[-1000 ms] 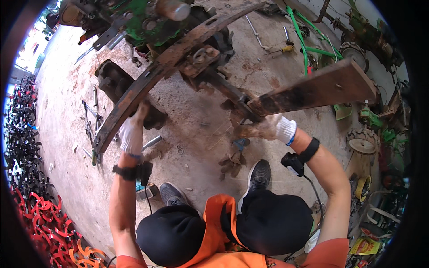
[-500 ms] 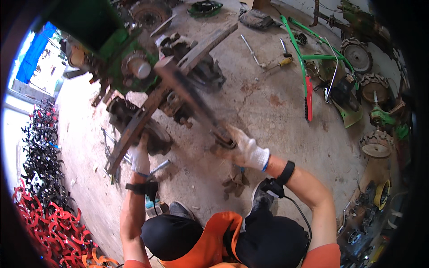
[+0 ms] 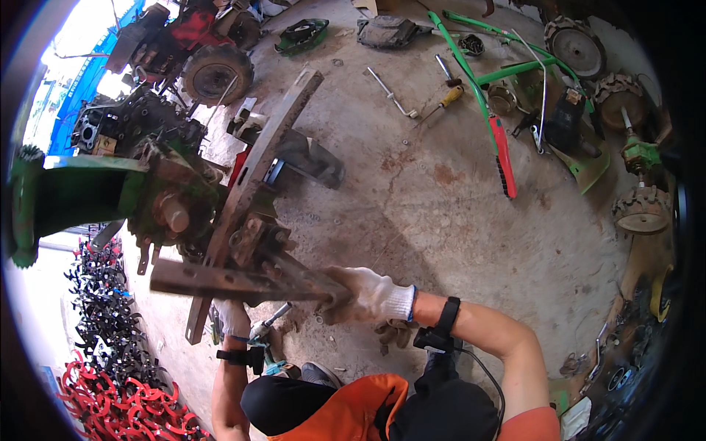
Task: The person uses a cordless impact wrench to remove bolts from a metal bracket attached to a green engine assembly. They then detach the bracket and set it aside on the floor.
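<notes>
My right hand (image 3: 366, 294), in a dirty white glove, is closed on the end of a rusty steel bar (image 3: 224, 279) where it joins a bracket. My left hand (image 3: 234, 316), also gloved, is below that bar beside a long rusty slotted beam (image 3: 265, 151); its fingers are mostly hidden. The metal crosses a green machine assembly (image 3: 165, 191) with a round protruding shaft (image 3: 176, 214).
A red machine with a tyre (image 3: 217, 73) stands at upper left. A green tubular frame (image 3: 471, 59), wrenches (image 3: 390, 92) and a yellow screwdriver (image 3: 448, 95) lie ahead. Red blades (image 3: 118, 400) and black blades (image 3: 103, 316) are piled left; wheels (image 3: 640, 213) lie right.
My right hand and bar have swung down and left, the bar turning nearly horizontal. The view has shifted, bringing the red machine into sight at upper left.
</notes>
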Available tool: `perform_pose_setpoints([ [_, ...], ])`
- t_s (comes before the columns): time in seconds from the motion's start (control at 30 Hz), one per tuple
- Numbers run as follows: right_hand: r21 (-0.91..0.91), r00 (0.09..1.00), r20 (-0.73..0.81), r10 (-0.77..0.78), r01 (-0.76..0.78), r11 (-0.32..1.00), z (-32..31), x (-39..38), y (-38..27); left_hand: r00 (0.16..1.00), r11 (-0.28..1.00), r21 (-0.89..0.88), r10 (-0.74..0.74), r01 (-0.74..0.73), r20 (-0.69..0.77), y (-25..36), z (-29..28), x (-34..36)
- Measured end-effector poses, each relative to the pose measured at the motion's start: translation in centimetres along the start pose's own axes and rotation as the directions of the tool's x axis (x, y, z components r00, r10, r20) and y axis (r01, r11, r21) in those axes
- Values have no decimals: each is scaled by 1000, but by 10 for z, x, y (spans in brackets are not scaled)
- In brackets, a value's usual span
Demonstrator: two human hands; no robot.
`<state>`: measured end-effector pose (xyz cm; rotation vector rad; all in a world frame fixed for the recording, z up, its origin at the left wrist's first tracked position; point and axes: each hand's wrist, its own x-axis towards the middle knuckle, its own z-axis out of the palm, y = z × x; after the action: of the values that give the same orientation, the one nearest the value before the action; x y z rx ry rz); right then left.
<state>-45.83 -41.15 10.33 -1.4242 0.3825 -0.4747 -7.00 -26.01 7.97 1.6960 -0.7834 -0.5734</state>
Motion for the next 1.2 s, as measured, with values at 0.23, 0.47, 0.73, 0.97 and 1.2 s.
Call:
perform_pose_setpoints([
  [0.23, -43, 995, 91, -40, 44, 998, -7, 8, 1, 960, 909, 340, -172, 241, -221, -6, -22, 3],
  [0.47, -62, 978, 165, -128, 140, 988, -21, 15, 6, 967, 892, 393, -155, 225, -201, 31, 14, -17],
  [0.73, -58, 951, 183, -248, 262, 963, -23, 25, 21, 963, 188, 944, 69, -271, 262, 3, -33, -17],
  [0.97, -64, 919, 238, -316, 339, 939, -23, 29, 31, 986, 548, 821, 46, -160, 162, -2, -35, -15],
  [1.2, -11, 907, 175, -384, 391, 920, -21, 24, 40, 971, 339, 913, 11, -228, 239, 17, -26, -20],
])
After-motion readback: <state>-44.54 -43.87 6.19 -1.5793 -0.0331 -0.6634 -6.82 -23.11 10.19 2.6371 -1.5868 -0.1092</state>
